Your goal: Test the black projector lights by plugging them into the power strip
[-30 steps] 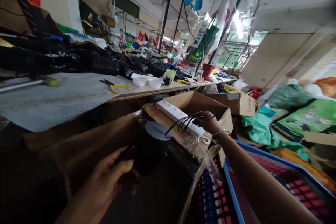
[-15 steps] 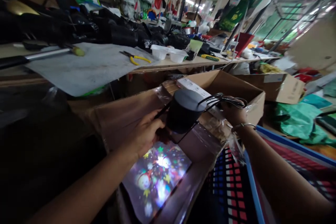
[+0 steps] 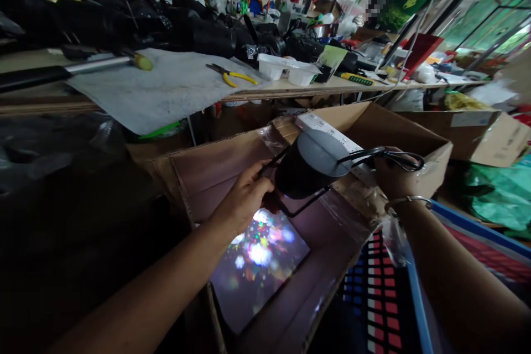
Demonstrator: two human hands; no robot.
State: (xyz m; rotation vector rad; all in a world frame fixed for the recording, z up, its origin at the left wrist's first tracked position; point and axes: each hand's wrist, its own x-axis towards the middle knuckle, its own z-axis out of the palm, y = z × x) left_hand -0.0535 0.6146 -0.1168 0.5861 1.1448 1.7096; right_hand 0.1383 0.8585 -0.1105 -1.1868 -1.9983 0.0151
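My left hand (image 3: 244, 199) is closed around the black bracket of a cylindrical projector light (image 3: 309, 168), held tilted over an open cardboard box (image 3: 219, 177). Coloured spots and blurry shapes of light fall on a pale sheet (image 3: 249, 293) inside the box. A looped black cable (image 3: 373, 156) runs from the light's grey end to my right hand (image 3: 396, 177), which is closed on it; those fingertips are partly hidden. Close to that hand, a white power strip (image 3: 327, 131) lies across the box edges.
Behind is a workbench with a grey sheet (image 3: 157, 83), yellow-handled pliers (image 3: 232, 74), white plastic trays (image 3: 286, 70) and a black-handled tool (image 3: 66, 69). A second cardboard box (image 3: 418, 133) stands behind the power strip. A blue-rimmed basket (image 3: 418, 293) is at the lower right.
The light has tilted further, and the pattern on the sheet has shifted, with its figures now blurred into spots. The whole view has swung slightly left. Both hands keep their hold.
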